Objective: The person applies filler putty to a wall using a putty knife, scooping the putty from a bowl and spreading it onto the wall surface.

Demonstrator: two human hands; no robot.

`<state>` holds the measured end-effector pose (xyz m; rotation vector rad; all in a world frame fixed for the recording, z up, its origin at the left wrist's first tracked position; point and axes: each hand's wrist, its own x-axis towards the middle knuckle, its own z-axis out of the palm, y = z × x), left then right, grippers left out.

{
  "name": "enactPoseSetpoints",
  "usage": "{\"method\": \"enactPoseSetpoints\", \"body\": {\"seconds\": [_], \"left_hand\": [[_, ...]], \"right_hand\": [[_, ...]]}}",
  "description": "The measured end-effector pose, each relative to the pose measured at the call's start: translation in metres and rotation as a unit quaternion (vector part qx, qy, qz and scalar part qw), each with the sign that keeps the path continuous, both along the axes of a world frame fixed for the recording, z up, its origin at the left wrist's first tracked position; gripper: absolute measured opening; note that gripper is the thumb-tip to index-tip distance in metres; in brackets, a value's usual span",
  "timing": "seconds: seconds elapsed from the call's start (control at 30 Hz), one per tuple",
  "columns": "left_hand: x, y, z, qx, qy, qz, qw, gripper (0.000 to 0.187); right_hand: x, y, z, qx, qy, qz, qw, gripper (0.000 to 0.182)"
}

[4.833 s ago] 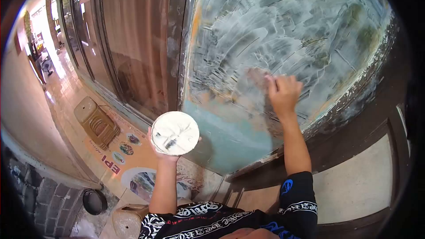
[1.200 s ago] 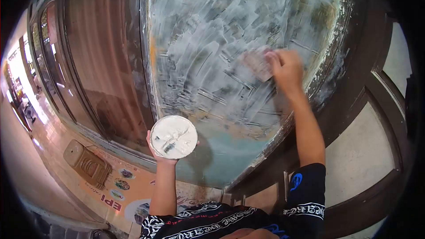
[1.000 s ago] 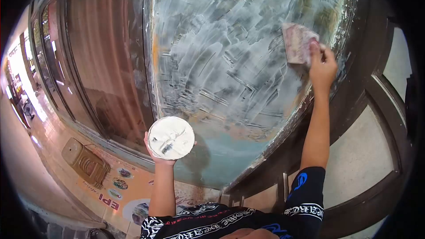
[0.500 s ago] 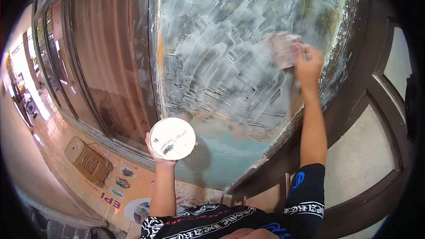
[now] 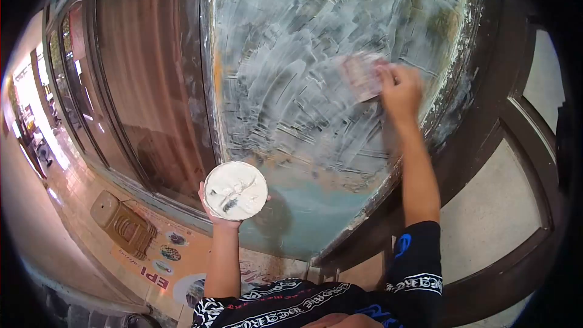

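Scraper (image 5: 361, 77) up on the wall (image 5: 328, 206), seen from the head camera, and it's over the streaky grey-white part, right of that part's middle! Right hand (image 5: 401, 88) has it pinched between thumb and fingers at its right-hand edge, with a little blur on both; the scraper's flat face looks laid to the wall, but whether its whole edge touches, I can't tell. Down at the wall's lower left, the left hand (image 5: 217, 217) is cupped around a round tub (image 5: 237, 173), fingers showing on one side and a fingertip on the other. White paste fills the tub, its top creased, with dark patches. Look at the wall itself: pale smears crossing every which way up high, a plain blue-green band along the bottom, orange patches at its left edge. Left of the wall stands a brown-curtained window (image 5: 146, 73); below that, a brown stool (image 5: 126, 225) beside a printed banner (image 5: 136, 261) on the floor. And right of the wall, a dark-framed door (image 5: 495, 203) with pale panels!
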<state>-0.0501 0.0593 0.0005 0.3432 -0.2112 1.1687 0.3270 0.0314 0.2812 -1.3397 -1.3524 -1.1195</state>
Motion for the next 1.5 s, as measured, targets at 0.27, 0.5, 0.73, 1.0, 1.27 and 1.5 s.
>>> {"method": "enactPoseSetpoints", "body": {"seconds": [0.27,0.5,0.73,1.0,1.27,1.5], "left_hand": [[-0.005,0.001,-0.006,-0.031,0.004,0.037,0.999,0.083],[0.009,-0.005,-0.006,-0.024,0.003,0.002,1.000,0.084],[0.001,-0.006,-0.012,-0.056,0.005,0.027,0.998,0.083],[0.002,-0.009,-0.010,-0.041,-0.015,0.003,0.999,0.086],[-0.008,-0.006,-0.012,-0.039,-0.002,0.022,0.999,0.083],[-0.018,-0.008,-0.004,-0.068,-0.017,0.057,0.996,0.080]], "right_hand": [[0.011,-0.045,0.005,-0.021,0.191,0.211,0.958,0.021],[-0.042,0.007,-0.105,-0.189,-0.098,0.107,0.971,0.020],[0.023,-0.039,0.035,-0.031,0.143,0.116,0.982,0.022],[-0.065,-0.002,-0.119,-0.204,-0.052,0.184,0.960,0.020],[-0.022,-0.001,-0.013,-0.042,0.016,0.074,0.996,0.020],[-0.040,-0.039,-0.012,-0.058,0.142,0.241,0.958,0.018]]}}
